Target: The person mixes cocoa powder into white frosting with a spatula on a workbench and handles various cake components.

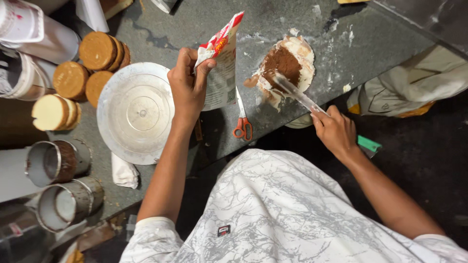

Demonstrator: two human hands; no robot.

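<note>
While left hand [187, 85] grips pouch [220, 63], cocoa-topped cream mound [285, 65] sits under knife [297, 92].

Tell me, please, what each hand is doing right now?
Left hand: closed, holding up an opened packet.
Right hand: closed on a palette knife, whose blade lies in the brown powder on white cream.

Glossy plastic pouch [222, 68], metal turntable [134, 112].
</note>
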